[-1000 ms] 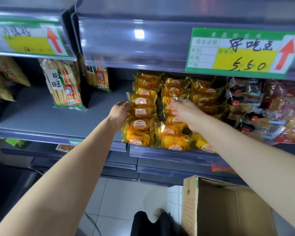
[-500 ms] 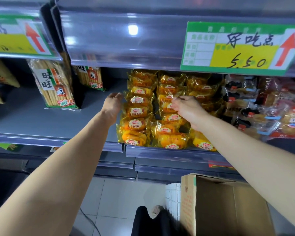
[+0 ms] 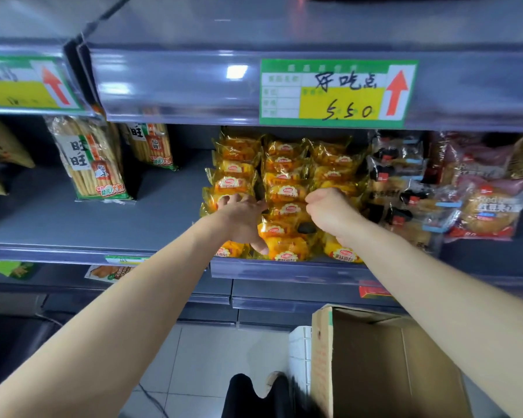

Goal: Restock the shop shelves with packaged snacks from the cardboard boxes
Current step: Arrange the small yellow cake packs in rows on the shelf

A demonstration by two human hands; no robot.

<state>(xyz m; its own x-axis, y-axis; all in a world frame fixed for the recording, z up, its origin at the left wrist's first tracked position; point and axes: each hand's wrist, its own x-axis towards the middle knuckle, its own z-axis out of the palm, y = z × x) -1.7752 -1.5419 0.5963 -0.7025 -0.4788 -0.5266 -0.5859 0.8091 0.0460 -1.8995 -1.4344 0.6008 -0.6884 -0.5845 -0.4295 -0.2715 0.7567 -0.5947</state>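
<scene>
A grey shop shelf [image 3: 58, 221] stands over a pale tiled floor [image 3: 209, 357], with an open cardboard box [image 3: 375, 357] below. The yellow bread packs [image 3: 284, 191] lie on the shelf in three rows running front to back, each pack's long side left to right. The left hand [image 3: 242, 218] presses the left row, fingers wide. The right hand [image 3: 329, 215] has its fingers curled; I cannot tell what they hold.

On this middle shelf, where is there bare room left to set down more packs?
Bare grey shelf lies between the rice cracker bag and the yellow bread packs, and in front of that bag to the left. From those yellow packs rightward through the dark-wrapped packs it is crowded.
</scene>
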